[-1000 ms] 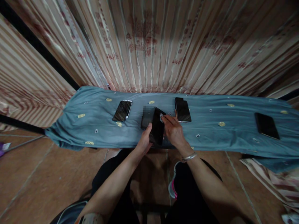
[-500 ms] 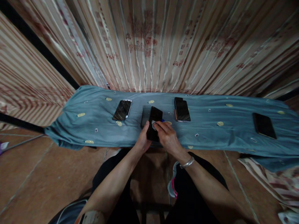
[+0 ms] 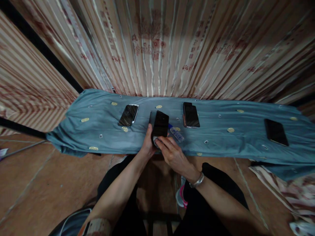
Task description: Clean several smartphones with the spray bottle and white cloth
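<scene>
My left hand (image 3: 148, 143) is wrapped round the left edge of a black phone (image 3: 161, 123), which it holds above the blue cloth with the screen up. With pinched fingers, my right hand (image 3: 173, 153) presses a small light-grey cloth (image 3: 155, 141) against the phone's lower end. The fingers cover most of the cloth. A dark flat thing (image 3: 152, 115) shows behind the held phone's left side, mostly hidden. Just right of the phone lies a clear bottle with a blue end (image 3: 177, 133).
The blue patterned cloth (image 3: 219, 141) covers a long narrow table. Phones (image 3: 128, 115) lie at left, more phones (image 3: 192, 115) right of centre, and a dark phone (image 3: 276, 132) at far right. A striped curtain (image 3: 157, 75) hangs behind; black bars (image 3: 36, 42) stand at left.
My right hand has moved the small cloth down and left, from the middle of the screen to the phone's lower end. The phone has shifted slightly left, and more of the bottle shows.
</scene>
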Available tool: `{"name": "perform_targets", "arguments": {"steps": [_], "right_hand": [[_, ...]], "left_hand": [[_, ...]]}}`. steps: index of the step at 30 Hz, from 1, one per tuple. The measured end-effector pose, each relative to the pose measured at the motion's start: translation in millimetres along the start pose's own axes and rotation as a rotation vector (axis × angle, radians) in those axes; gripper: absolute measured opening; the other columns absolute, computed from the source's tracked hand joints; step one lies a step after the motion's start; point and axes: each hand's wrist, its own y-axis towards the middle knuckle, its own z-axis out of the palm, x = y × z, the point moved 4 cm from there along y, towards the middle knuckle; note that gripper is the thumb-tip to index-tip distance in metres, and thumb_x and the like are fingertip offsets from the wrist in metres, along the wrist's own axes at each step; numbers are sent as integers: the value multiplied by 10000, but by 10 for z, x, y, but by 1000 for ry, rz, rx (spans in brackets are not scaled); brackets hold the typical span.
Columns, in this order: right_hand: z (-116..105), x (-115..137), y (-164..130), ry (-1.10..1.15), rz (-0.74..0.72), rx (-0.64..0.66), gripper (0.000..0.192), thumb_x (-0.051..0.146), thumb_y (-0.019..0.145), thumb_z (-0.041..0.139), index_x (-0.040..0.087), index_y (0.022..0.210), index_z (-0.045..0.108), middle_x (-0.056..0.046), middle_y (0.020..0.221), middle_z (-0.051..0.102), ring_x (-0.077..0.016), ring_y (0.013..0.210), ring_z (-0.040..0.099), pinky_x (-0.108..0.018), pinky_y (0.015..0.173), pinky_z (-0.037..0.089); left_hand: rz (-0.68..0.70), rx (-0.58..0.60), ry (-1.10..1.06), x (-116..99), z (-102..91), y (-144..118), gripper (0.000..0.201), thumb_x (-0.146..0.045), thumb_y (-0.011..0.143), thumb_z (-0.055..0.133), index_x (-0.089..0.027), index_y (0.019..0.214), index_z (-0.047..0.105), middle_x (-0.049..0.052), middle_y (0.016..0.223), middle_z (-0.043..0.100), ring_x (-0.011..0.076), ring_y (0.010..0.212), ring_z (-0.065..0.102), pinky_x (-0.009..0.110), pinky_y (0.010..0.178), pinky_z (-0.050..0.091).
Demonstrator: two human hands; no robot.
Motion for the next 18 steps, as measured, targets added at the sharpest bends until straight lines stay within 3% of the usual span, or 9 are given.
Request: {"name": "perform_targets", "arguments": {"steps": [6,10,18], "right_hand": [[1,-26,-17,47,4,22,504,55,934,420,149,1411,551,-151,1301,648,-270,1179,583,-467,1045,536],[10,-238,25,11,69,-16,479,55,940,408,171,1364,600,-142,1278,665,-264,1144,600,-466,1024,546],[10,-698,78,-22,196,-84,446,101,963,376,168,1321,633,-152,1222,680,-274,1111,616,-487,1000,531]], "left_hand": [[32,-5,18,16,3,29,705,-748,846,486,-109,997,743,119,834,759,238,803,728,307,694,583],[23,-19,-9,83,36,29,632,-717,848,525,-121,875,734,100,824,749,230,826,721,316,743,583],[-20,46,33,137,110,-66,641,-674,936,387,-138,1005,730,117,855,760,242,822,728,345,712,587]]}}
